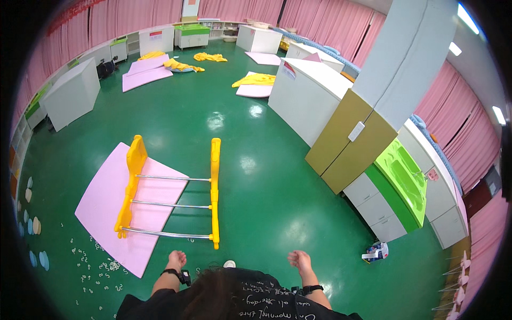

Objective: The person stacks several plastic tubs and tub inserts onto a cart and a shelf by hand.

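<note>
1. Two hands low in view, both bare of any load: left hand (176, 260) loosely curled, right hand (300, 260) half-curled, fingers bent; nothing gripped, nothing touched.
2. Nearest the left hand: yellow rack (173, 191) of two plastic side rails joined by three metal rods, tipped on its side, partly over a pink foam mat (104, 205), probably to cushion it from the green floor (266, 176).
3. Small white bits (96, 264) scattered left of the mat.
4. Right side: white cabinet (381, 210) topped by a green tray (408, 178); contents not discernible.
5. Farther off: more pink mats (144, 74), yellow cloth heaps (256, 80), white counters (309, 93).
</note>
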A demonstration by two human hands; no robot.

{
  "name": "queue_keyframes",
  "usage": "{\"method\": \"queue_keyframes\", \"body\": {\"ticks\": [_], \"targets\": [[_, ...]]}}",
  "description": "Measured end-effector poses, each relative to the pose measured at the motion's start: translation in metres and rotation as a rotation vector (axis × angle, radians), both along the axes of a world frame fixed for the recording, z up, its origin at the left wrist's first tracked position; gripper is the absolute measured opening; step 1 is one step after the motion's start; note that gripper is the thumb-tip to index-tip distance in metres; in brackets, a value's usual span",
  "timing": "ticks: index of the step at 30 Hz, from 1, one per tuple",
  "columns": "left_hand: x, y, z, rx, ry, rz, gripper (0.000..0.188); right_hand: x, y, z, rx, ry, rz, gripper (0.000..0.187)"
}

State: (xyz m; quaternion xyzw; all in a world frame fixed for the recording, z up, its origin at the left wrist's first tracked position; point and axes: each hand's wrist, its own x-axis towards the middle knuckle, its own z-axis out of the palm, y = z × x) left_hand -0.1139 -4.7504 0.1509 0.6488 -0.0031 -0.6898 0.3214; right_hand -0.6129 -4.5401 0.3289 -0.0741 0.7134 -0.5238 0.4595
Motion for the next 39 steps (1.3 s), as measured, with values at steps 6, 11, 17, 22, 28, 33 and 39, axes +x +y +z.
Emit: {"method": "queue_keyframes", "body": {"ticks": [6,11,17,22,28,33,39], "targets": [[-0.143,-0.180,0.033,-0.144,0.098,-0.190,0.017,-0.093,-0.163,0.046,-0.091,0.049,0.072,0.025],[-0.235,-0.318,0.050,-0.144,0.151,-0.196,0.017,-0.189,-0.290,0.038,-0.001,0.061,0.020,0.026],[-0.312,-0.466,0.055,-0.051,0.066,-0.001,0.014,-0.319,-0.485,0.038,0.025,0.016,-0.051,0.026],[-0.404,-0.580,0.092,-0.201,0.070,-0.201,0.014,-0.377,-0.680,0.085,0.004,0.124,0.225,0.024],[-0.426,-0.750,0.090,-0.136,0.122,0.065,0.017,-0.383,-0.911,0.086,-0.133,0.034,0.493,0.024],[-0.425,-0.885,0.050,-0.050,0.130,0.284,0.011,-0.422,-1.071,0.065,-0.077,0.031,0.501,0.025],[-0.460,-1.106,0.087,-0.104,0.164,0.133,0.014,-0.466,-1.258,0.101,-0.051,0.042,0.314,0.021]]}}
